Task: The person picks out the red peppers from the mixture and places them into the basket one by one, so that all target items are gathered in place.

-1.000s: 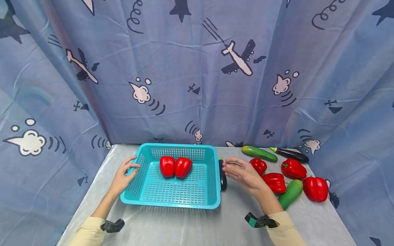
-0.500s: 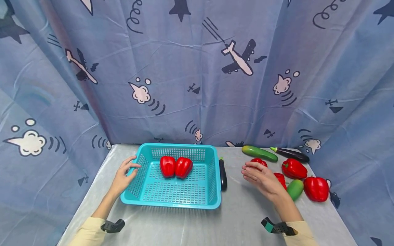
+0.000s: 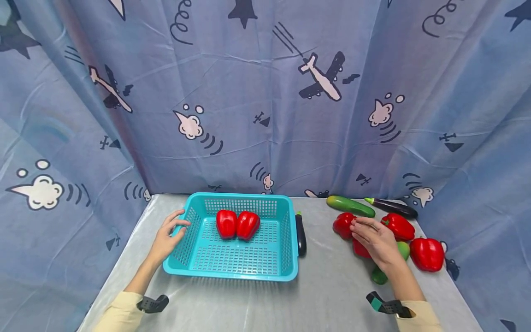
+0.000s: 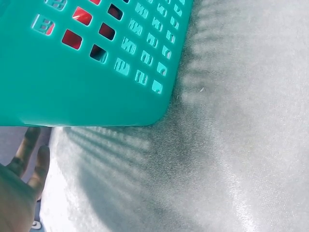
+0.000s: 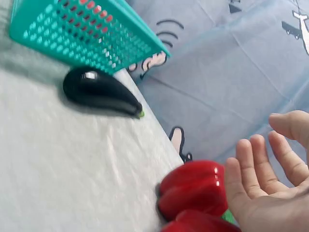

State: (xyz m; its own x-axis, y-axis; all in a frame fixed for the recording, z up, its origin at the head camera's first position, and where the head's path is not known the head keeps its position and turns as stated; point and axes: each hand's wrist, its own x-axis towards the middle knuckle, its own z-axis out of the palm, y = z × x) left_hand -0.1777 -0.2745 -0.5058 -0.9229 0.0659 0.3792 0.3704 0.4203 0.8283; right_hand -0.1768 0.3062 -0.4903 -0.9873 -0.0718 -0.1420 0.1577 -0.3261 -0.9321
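Observation:
My left hand (image 3: 166,237) is at the left rim of a turquoise plastic basket (image 3: 232,276), fingers extended; whether they touch the rim is unclear. Inside the basket lie two red bell peppers, one (image 3: 226,224) beside the other (image 3: 248,226). My right hand (image 3: 379,244) hovers over the vegetables on the right, with nothing in its loosely bent fingers. Just left of its fingertips lies a red bell pepper (image 3: 343,225). Another red bell pepper (image 3: 361,249) and a cucumber (image 3: 403,250) are partly hidden beneath the hand. The right wrist view shows a bell pepper (image 5: 193,188) beside the fingers.
An eggplant (image 3: 300,235) lies along the basket's right side. Farther back are a cucumber (image 3: 350,206) and a second eggplant (image 3: 392,208). Two more red bell peppers, one (image 3: 398,226) behind the other (image 3: 427,254), lie at the right edge. A patterned curtain (image 3: 265,92) surrounds the table (image 3: 257,304).
My right hand has moved right, away from the eggplant beside the basket, to over the peppers. My left hand and the basket have stayed in place.

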